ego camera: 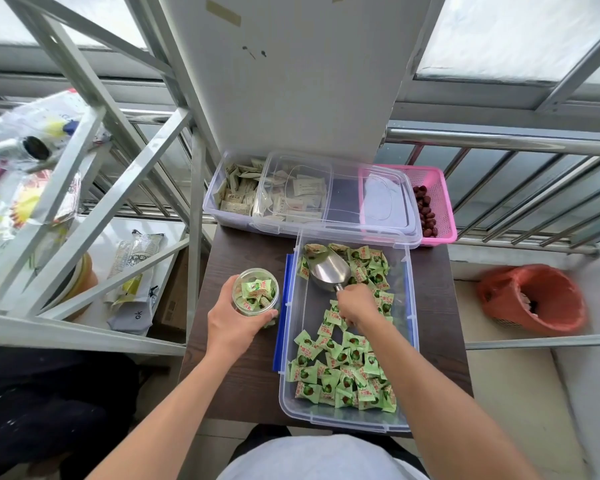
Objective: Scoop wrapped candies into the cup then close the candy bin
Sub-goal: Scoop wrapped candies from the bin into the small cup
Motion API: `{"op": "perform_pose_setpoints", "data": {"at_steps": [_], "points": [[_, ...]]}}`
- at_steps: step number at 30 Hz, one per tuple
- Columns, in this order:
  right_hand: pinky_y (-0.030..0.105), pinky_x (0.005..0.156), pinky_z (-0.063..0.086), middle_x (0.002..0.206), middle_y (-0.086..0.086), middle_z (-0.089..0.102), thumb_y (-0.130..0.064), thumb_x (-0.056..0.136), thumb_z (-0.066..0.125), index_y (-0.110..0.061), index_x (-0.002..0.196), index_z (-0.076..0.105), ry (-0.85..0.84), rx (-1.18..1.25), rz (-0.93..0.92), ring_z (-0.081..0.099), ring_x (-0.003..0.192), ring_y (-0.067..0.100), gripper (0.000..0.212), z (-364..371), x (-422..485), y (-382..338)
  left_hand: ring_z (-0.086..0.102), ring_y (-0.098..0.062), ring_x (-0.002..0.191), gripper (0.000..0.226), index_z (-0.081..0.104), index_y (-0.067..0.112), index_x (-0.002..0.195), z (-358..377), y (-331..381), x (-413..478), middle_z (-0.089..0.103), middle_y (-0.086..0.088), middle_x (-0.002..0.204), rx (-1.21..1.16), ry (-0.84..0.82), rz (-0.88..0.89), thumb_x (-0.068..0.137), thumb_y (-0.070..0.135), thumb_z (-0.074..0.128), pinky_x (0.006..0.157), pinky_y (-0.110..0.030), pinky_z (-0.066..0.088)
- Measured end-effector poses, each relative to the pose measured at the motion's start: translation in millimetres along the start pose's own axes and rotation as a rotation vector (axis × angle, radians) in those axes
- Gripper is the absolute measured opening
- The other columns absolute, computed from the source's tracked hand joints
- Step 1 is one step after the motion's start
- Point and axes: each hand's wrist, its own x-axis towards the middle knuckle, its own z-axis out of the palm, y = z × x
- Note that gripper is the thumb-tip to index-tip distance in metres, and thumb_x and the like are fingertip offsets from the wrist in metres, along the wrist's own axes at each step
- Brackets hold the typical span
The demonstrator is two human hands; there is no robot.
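On the dark table (243, 375), the left hand (232, 327) wraps its fingers round the cup (255, 294) at the left edge of the candy bin (312, 313), while the right hand (357, 306) grips the scoop (328, 268) inside.

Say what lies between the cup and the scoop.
Head view: bare dark table, then the candy bin left wall with its blue latch.

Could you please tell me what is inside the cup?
Green wrapped candies fill most of the cup. The left hand grips it from below, so the cup's base is hidden.
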Motion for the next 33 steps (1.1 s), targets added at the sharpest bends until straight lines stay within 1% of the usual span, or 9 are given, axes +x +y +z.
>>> {"op": "perform_pose_setpoints", "data": {"at_steps": [3, 5, 6, 13, 17, 20, 26, 30, 33], "points": [[0.032, 0.057, 0.039, 0.084, 0.009, 0.063, -0.016, 0.101, 0.045, -0.012, 0.1, 0.065, 0.055, -0.163, -0.095, 0.056, 0.064, 0.024, 0.02, 1, -2, 23, 0.056, -0.013, 0.115, 0.094, 0.049, 0.03, 0.141, 0, 0, 0, 0.062, 0.009, 0.12, -0.001, 0.002, -0.008, 0.061, 0.03, 0.098, 0.098, -0.024, 0.04], [0.032, 0.057, 0.045, 0.098, 0.007, 0.068, -0.019, 0.103, 0.045, -0.013, 0.128, 0.062, 0.124, -0.21, -0.146, 0.065, 0.076, 0.024, 0.031, -4, -3, 33, 0.056, -0.012, 0.115, 0.094, 0.049, 0.03, 0.141, 0, 0, 0, 0.062, 0.009, 0.12, -0.001, -0.003, -0.004, 0.061, 0.031, 0.098, 0.097, -0.024, 0.04], [0.034, 0.059, 0.049, 0.099, 0.006, 0.068, -0.02, 0.103, 0.045, -0.015, 0.132, 0.06, 0.144, -0.223, -0.165, 0.066, 0.079, 0.025, 0.033, -6, -4, 36, 0.056, -0.012, 0.114, 0.093, 0.049, 0.031, 0.14, 0, 0, 0, 0.062, 0.009, 0.12, 0.0, -0.004, 0.0, 0.061, 0.031, 0.098, 0.097, -0.024, 0.041], [0.04, 0.076, 0.054, 0.103, 0.005, 0.072, -0.023, 0.099, 0.048, -0.023, 0.11, 0.066, 0.23, -0.383, -0.257, 0.065, 0.089, 0.028, 0.022, -14, -2, 38, 0.054, -0.011, 0.113, 0.091, 0.049, 0.03, 0.14, 0, 4, -1, 0.059, 0.011, 0.116, 0.0, 0.0, 0.0, 0.063, 0.028, 0.097, 0.096, -0.023, 0.038], [0.03, 0.063, 0.044, 0.099, 0.008, 0.07, -0.022, 0.102, 0.047, -0.014, 0.127, 0.064, 0.08, -0.297, -0.216, 0.062, 0.077, 0.023, 0.031, -16, 5, 36, 0.054, -0.011, 0.114, 0.09, 0.049, 0.031, 0.139, 1, 5, 0, 0.059, 0.011, 0.116, 0.005, 0.0, 0.002, 0.063, 0.028, 0.097, 0.097, -0.024, 0.039], [0.028, 0.053, 0.035, 0.081, 0.007, 0.062, -0.018, 0.104, 0.046, -0.005, 0.116, 0.067, -0.017, -0.11, -0.137, 0.044, 0.057, 0.015, 0.027, -15, 7, 34, 0.055, -0.012, 0.115, 0.091, 0.049, 0.031, 0.139, 2, 5, 2, 0.059, 0.01, 0.118, 0.007, 0.0, 0.003, 0.062, 0.028, 0.097, 0.097, -0.024, 0.04], [0.033, 0.058, 0.036, 0.081, 0.008, 0.056, -0.012, 0.105, 0.046, -0.001, 0.119, 0.064, -0.048, 0.05, -0.118, 0.042, 0.062, 0.016, 0.025, -24, -12, 31, 0.054, -0.012, 0.114, 0.091, 0.049, 0.03, 0.139, 2, 5, 3, 0.06, 0.01, 0.118, -0.005, -0.004, -0.006, 0.063, 0.027, 0.097, 0.095, -0.023, 0.039], [0.034, 0.057, 0.034, 0.073, 0.006, 0.051, -0.013, 0.104, 0.047, -0.007, 0.096, 0.066, -0.075, 0.011, -0.175, 0.041, 0.06, 0.017, 0.021, -42, -38, 33, 0.055, -0.012, 0.115, 0.093, 0.049, 0.028, 0.141, 3, 4, 3, 0.061, 0.009, 0.12, 0.001, -0.001, -0.009, 0.062, 0.028, 0.098, 0.098, -0.024, 0.04], [0.031, 0.053, 0.035, 0.067, 0.001, 0.051, -0.012, 0.104, 0.049, -0.006, 0.096, 0.068, -0.075, -0.052, -0.234, 0.042, 0.058, 0.015, 0.021, -61, -66, 33, 0.056, -0.011, 0.114, 0.092, 0.05, 0.03, 0.139, 3, 3, 2, 0.062, 0.01, 0.119, -0.001, 0.004, -0.001, 0.061, 0.028, 0.098, 0.097, -0.022, 0.04]]}}
